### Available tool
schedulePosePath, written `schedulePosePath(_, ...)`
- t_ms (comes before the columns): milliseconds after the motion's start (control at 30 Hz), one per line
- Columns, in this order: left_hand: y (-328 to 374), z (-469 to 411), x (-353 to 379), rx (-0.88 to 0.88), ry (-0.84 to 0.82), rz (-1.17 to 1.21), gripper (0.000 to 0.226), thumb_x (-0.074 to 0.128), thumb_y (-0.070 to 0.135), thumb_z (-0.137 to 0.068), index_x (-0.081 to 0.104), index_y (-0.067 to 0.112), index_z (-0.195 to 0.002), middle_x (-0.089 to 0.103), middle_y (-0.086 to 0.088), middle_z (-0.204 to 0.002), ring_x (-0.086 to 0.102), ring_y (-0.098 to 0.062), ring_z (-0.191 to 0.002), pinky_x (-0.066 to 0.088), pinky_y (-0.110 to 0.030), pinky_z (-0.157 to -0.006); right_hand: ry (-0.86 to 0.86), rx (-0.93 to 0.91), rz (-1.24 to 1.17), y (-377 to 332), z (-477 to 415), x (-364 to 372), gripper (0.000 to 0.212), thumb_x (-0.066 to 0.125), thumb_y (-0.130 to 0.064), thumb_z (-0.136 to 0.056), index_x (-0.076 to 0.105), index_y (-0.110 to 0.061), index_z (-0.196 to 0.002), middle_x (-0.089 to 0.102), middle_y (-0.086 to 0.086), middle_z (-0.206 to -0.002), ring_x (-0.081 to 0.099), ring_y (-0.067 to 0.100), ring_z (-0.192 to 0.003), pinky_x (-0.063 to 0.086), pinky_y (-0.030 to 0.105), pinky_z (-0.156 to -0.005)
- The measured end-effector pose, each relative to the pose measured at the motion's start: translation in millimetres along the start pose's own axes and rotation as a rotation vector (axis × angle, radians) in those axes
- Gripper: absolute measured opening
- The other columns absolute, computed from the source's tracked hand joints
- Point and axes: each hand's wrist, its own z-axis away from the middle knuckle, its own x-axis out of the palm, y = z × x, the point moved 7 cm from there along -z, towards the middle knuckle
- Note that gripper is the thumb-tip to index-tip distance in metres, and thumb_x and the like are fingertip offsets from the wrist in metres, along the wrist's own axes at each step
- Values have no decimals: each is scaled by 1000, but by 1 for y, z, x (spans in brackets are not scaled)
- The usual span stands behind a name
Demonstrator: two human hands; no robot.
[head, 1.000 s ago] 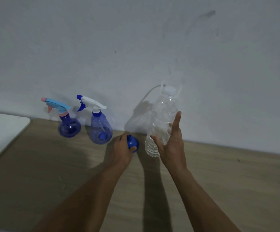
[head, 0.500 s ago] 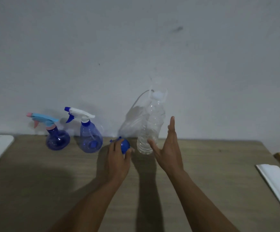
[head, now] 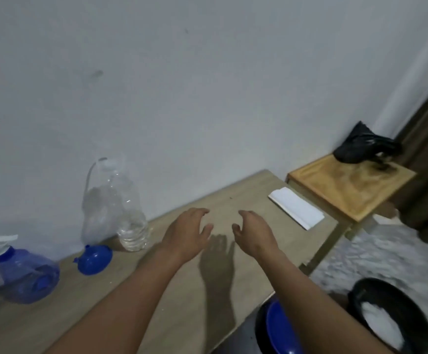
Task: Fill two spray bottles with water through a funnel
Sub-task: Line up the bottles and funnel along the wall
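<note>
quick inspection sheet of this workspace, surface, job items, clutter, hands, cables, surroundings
surface: wooden table against the white wall, dry as far as visible
job's things: clear water bottle upright by the wall; blue funnel lying on the table beside it; spray bottle at the left edge, trigger head on; a second one is barely in frame
clutter: white folded sheet near the table's far end
grippers: left hand and right hand open, empty, hovering over the table
cables: nothing seen
surroundings: small wooden stand with a black bag; black bin on the floor
</note>
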Motion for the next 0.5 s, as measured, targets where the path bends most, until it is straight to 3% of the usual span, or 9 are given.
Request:
schedulePosePath(267,97,-96,98,205,-135,-57,44,57,42,-97,56,23,-137,57,1,-140,48,-21,-131,41,-33,-107,11,196,60,143,-20,-47,38,53,-30,-99,56,-8,-129,59,13,-133,56,34,-122,45,42,-100)
schedulePosePath(500,133,-180,186,284,-234,-126,43,58,40,-96,56,26,-137,56,2,-139,46,-21,-130,46,-39,-100,20,280,60,232,-63,-56,36,50,-24,-101,54,-9,-133,56,11,-139,52,34,-128,46,42,-98)
